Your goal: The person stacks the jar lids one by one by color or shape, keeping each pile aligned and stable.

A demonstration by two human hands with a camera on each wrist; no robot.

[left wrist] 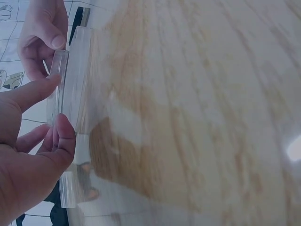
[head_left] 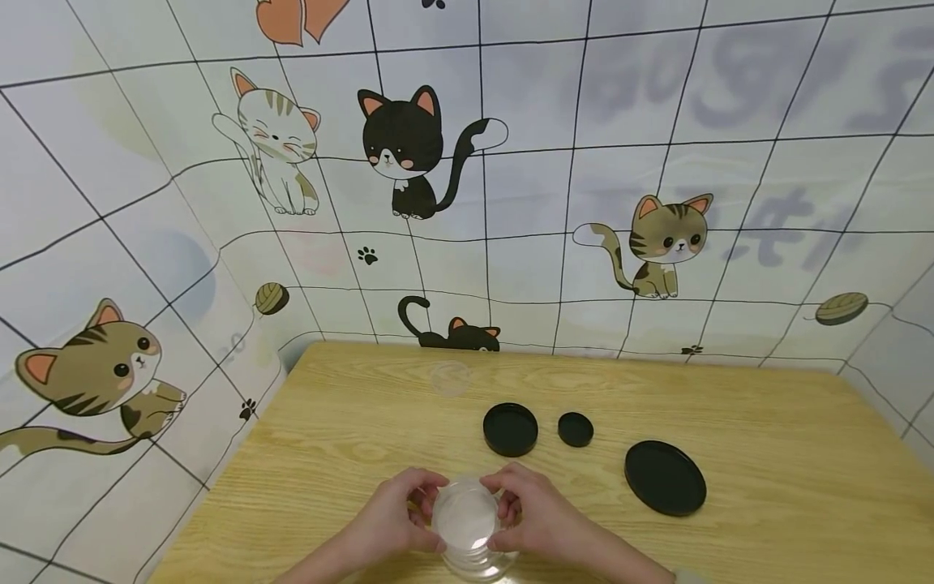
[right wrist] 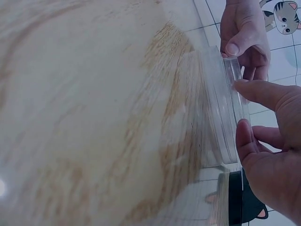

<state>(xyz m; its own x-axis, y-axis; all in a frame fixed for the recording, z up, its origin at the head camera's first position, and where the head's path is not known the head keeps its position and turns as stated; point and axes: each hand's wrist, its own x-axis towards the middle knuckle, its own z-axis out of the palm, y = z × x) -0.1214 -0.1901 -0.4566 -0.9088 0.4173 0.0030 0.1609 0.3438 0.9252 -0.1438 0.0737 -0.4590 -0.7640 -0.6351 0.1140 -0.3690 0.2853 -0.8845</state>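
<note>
In the head view, my left hand (head_left: 397, 515) and right hand (head_left: 536, 519) hold a small clear round dish (head_left: 467, 515) between them, thumbs and fingers at opposite sides of its rim. Beneath it a wider clear dish (head_left: 480, 568) sits on the table, partly covered by the upper one. Seen edge-on in the left wrist view, the upper dish (left wrist: 59, 89) lies level, close over or on the wider clear piece (left wrist: 79, 70). The right wrist view has my right hand (right wrist: 275, 146) pinching the same rim, with several thin clear layers (right wrist: 216, 103) below.
Farther back on the wooden table (head_left: 788, 454) are a medium black round dish (head_left: 510, 430), a small black one (head_left: 576, 430) and a large black one (head_left: 666, 478) at the right. A thin clear disc (head_left: 451, 379) lies near the back edge, before a cat-patterned wall covering (head_left: 533, 195).
</note>
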